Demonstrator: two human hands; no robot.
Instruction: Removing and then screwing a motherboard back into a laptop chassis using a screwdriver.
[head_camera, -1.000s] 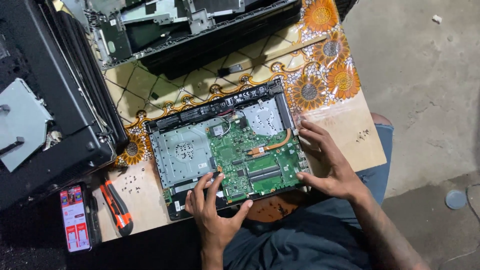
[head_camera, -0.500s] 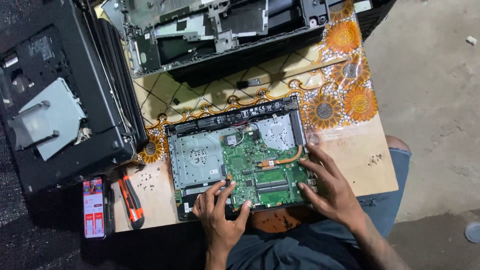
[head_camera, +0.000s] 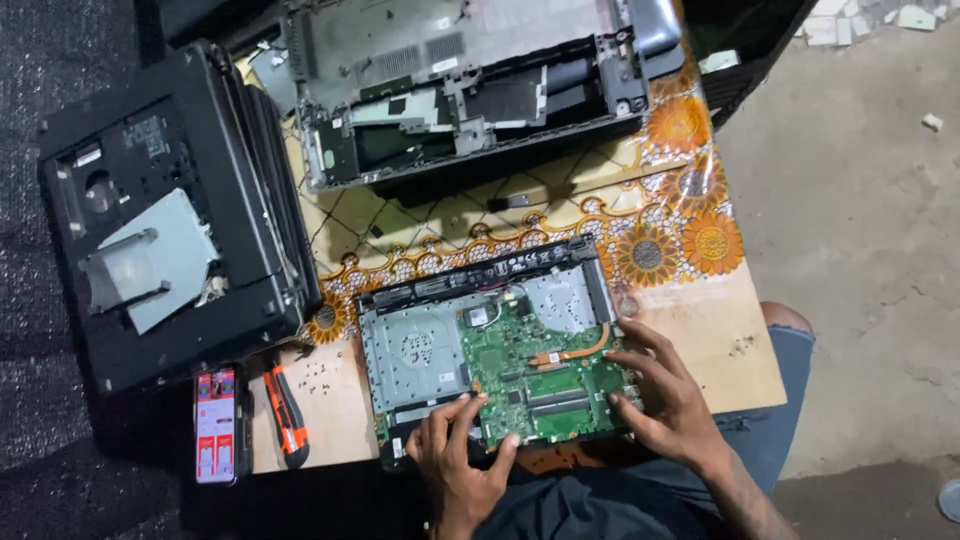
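Observation:
An opened laptop base (head_camera: 420, 350) lies on the small table (head_camera: 720, 340), showing a green circuit board (head_camera: 530, 370), a copper heat pipe and a silver drive bay. My left hand (head_camera: 455, 460) rests on the board's near left edge, fingers spread against it. My right hand (head_camera: 665, 395) presses its fingertips on the board's right edge. Neither hand holds a tool.
A stack of black laptops (head_camera: 160, 220) stands at the left. A stripped grey laptop shell (head_camera: 470, 90) lies at the back. An orange-handled cutter (head_camera: 285, 415), loose screws (head_camera: 322, 375) and a red phone (head_camera: 215, 425) sit at the near left. Concrete floor (head_camera: 860, 220) lies to the right.
The camera view has shifted, so the table sits lower in the picture. Both hands stay on the green board's edges in nearly the same pose.

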